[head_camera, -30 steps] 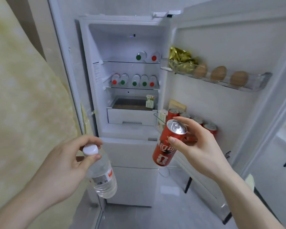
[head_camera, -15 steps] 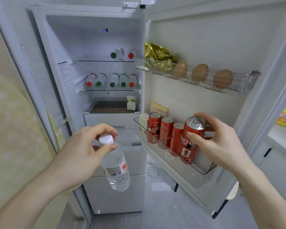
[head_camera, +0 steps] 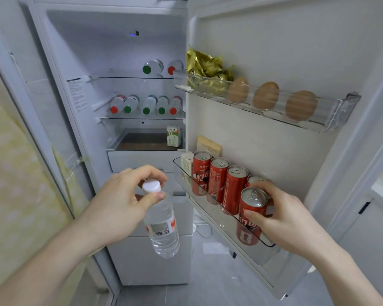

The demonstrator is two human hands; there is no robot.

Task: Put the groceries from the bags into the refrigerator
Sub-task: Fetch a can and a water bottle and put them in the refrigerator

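Observation:
The refrigerator [head_camera: 119, 45] stands open in front of me. My left hand [head_camera: 119, 206] grips a clear water bottle [head_camera: 163, 230] by its white cap, and the bottle hangs in front of the lower drawers. My right hand [head_camera: 283, 219] is wrapped around a red soda can [head_camera: 251, 208] that sits inside the lower door shelf [head_camera: 221, 215], at the near end of a row of several red cans [head_camera: 217, 177].
Bottles with red and green caps lie on two glass shelves [head_camera: 142, 107]. A small carton [head_camera: 173, 135] stands above the crisper drawer. The upper door shelf [head_camera: 332, 113] holds three brown eggs and a gold foil bag [head_camera: 206, 67]. Yellow patterned fabric [head_camera: 16, 173] hangs at left.
My right hand has carried the red can rightward and down into the lower door shelf beside the other cans. My left hand kept hold of the bottle. The view shifted closer to the door.

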